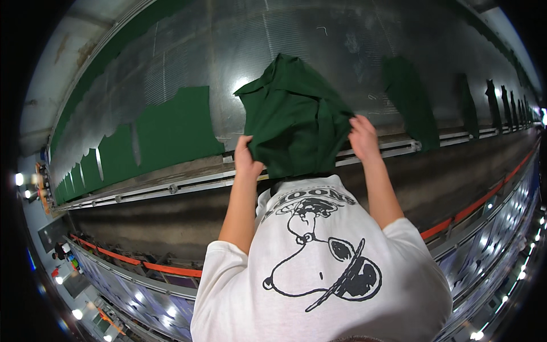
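A dark green piece of fabric [296, 119] is stretched between my two hands at the near edge of a long grey table [245, 34]. My left hand [247, 158] is closed on its lower left edge. At the right edge, my right hand [363, 137] pinches the cloth. The fabric's far part is bunched in folds and rises to a peak over the table, while its near edge hangs close to my white shirt. Whether its middle touches the table I cannot tell.
Flat green fabric panels [171, 128] lie along the table to the left. To the right lies another green panel [413, 102], with several more in a row beyond. A metal rail [194, 183] runs along the near edge. Behind me is an orange bar [171, 269].
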Demonstrator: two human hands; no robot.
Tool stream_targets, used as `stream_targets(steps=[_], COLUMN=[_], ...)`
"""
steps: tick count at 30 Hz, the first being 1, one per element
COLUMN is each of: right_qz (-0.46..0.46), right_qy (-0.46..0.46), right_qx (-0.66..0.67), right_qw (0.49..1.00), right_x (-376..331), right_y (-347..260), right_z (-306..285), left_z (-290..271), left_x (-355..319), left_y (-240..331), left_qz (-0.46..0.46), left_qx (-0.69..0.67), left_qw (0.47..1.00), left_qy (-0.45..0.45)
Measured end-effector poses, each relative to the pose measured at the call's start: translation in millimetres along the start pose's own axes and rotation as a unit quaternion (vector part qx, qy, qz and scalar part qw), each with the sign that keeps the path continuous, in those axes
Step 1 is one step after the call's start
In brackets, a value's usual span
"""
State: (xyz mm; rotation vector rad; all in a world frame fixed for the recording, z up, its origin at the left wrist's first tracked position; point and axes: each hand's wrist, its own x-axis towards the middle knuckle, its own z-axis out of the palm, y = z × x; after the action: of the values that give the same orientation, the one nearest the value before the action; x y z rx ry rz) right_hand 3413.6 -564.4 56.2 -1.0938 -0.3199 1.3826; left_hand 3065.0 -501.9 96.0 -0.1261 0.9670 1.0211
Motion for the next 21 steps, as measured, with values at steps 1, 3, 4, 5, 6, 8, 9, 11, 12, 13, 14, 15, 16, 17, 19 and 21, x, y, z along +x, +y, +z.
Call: stream_targets(steps=[1,3,4,5,6,8,9,11,12,13,14,15,16,17,19,21], right_qz=[0.004,0.057,0.102,0.145,0.191,0.283,0.256,0.2,0.174,0.124,0.127,0.127,0.126,0.17,0.176,0.152], right_qy=[0.013,0.048,0.075,0.102,0.092,0.066,0.063,0.004,-0.031,-0.013,0.02,0.053,0.088,0.044,0.011,0.007], right_qx=[0.06,0.132,0.145,0.16,0.128,0.065,0.031,-0.078,-0.132,-0.077,-0.112,-0.146,-0.18,-0.187,-0.296,-0.32], right_qw=[0.998,0.988,0.981,0.971,0.969,0.955,0.964,0.977,0.975,0.989,0.985,0.98,0.972,0.966,0.939,0.935], right_x=[-12.1,-37.8,-51.6,-62.9,-71.7,-85.0,-90.8,-84.7,-81.2,-81.0,-83.6,-86.8,-89.1,-89.5,-92.0,-91.3], right_y=[-16.7,-35.1,-36.5,-36.1,-34.8,-31.2,-23.1,-7.0,-7.7,-9.7,-21.2,-34.7,-41.0,-38.9,-29.9,-28.6], right_z=[-12.3,-27.8,-35.5,-41.3,-41.2,-36.8,-35.9,-64.7,-58.9,-54.3,-35.3,-16.8,-8.2,-17.8,-36.3,-48.2], left_z=[-5.6,-38.6,-54.2,-44.2,-33.9,-52.7,-60.1,-70.4,-79.6,-97.4,-95.2,-84.3,-73.4,-64.5,-62.7,-65.8], left_x=[-9.8,-21.6,-30.2,-51.2,-72.3,-84.9,-83.6,-73.3,-68.9,-58.7,-60.1,-65.9,-71.7,-75.3,-77.0,-79.9], left_y=[8.0,18.6,18.6,19.4,22.4,11.6,6.5,5.1,6.8,7.6,9.0,11.4,13.2,12.9,4.1,3.5], left_qz=[-0.002,-0.009,-0.026,-0.078,-0.126,-0.131,-0.138,-0.094,-0.067,-0.043,-0.053,-0.062,-0.072,-0.12,-0.145,-0.146], left_qx=[0.002,-0.006,0.017,0.012,0.006,0.036,0.052,0.16,0.212,0.172,0.145,0.119,0.094,0.132,0.225,0.3], left_qw=[1.0,0.999,0.999,0.996,0.992,0.99,0.989,0.983,0.975,0.984,0.988,0.991,0.993,0.984,0.963,0.943], left_qy=[-0.016,-0.033,-0.044,-0.034,-0.025,-0.023,-0.024,-0.009,0.002,0.002,-0.006,-0.016,-0.027,-0.02,-0.009,0.002])
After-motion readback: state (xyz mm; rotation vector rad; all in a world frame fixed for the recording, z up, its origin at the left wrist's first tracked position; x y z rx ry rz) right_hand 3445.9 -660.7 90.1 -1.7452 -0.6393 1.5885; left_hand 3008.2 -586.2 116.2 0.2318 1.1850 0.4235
